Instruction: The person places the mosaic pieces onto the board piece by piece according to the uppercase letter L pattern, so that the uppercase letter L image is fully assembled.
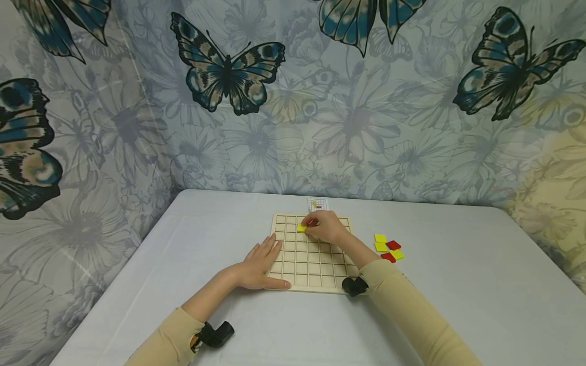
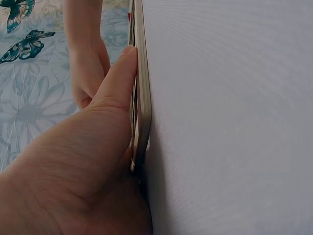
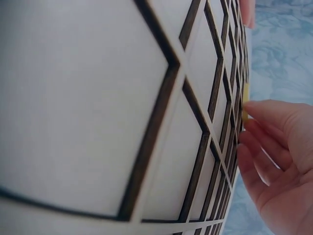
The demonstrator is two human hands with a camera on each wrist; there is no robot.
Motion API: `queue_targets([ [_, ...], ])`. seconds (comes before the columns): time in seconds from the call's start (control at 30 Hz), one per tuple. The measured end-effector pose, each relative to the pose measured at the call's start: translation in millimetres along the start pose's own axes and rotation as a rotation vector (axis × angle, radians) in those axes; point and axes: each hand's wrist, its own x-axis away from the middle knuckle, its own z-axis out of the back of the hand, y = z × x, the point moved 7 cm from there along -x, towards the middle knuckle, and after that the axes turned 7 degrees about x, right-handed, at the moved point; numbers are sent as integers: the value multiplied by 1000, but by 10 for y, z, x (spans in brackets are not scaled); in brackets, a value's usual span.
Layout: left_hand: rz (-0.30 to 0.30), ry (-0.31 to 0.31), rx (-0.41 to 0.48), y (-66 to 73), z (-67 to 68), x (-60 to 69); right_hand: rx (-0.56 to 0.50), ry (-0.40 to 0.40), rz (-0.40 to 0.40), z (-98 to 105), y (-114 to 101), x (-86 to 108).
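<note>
A pale wooden board (image 1: 293,268) with a raised grid of square cells lies on the table. My right hand (image 1: 323,226) is over its far part, thumb and fingers at a yellow square tile (image 1: 301,227). In the right wrist view the thumb of the right hand (image 3: 281,147) touches the thin yellow tile (image 3: 245,105), with the other fingers curled below. My left hand (image 1: 262,264) rests on the board's left side, fingers spread, thumb along the near edge. The left wrist view shows that hand (image 2: 93,142) with its thumb against the board's edge (image 2: 143,88).
Right of the board lie several loose tiles, among them a yellow tile (image 1: 380,238) and a red tile (image 1: 393,245). A small card with a printed grid (image 1: 318,204) lies beyond the board's far edge. White cloth covers the table (image 1: 458,274); a butterfly-patterned curtain (image 1: 357,127) hangs behind.
</note>
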Motion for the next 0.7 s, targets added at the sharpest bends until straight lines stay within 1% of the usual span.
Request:
queue_targets([
  [0.2,4,0,-4,-8,-3,-6,-6,8,18,3,4,20],
  [0.47,3,-1,-1,-6,-5,-2,1,-11,16,12,-20,47],
  [0.6,0,-2,3,-6,-4,0,-1,-10,5,11,-4,52],
  [0.7,0,0,3,-6,-3,1,-24,-1,-24,25,21,69],
])
